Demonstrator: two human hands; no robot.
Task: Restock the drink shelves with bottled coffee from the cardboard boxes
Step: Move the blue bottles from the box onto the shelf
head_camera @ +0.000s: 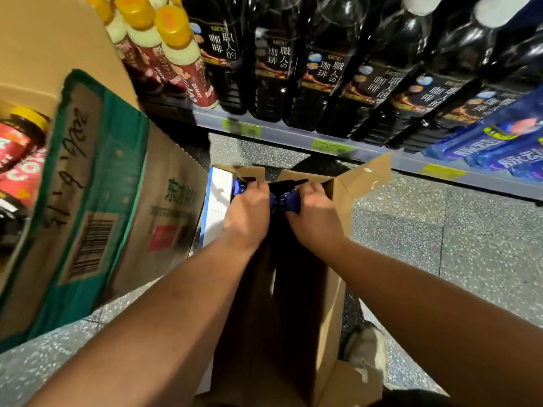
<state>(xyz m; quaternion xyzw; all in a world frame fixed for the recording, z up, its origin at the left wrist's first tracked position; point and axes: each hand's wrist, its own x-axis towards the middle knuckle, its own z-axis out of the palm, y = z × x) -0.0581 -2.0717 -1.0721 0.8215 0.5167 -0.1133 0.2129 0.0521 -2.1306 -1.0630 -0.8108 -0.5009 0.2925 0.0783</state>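
An open brown cardboard box [333,289] stands on the floor below me, its flaps spread. Both hands reach into its far end. My left hand [248,210] grips a dark blue bottle top [238,185] at the left. My right hand [316,211] grips another blue bottle [289,201] beside it. The rest of the box's contents lie in shadow. Above, the shelf [293,136] holds a row of tall black coffee bottles [326,71] with white caps.
A green-and-brown carton [97,186] stands at the left, and red coffee bottles with yellow caps [20,148] show behind it. Yellow-capped red bottles [179,54] and blue bottles [499,142] flank the black ones. Speckled floor [470,245] lies to the right.
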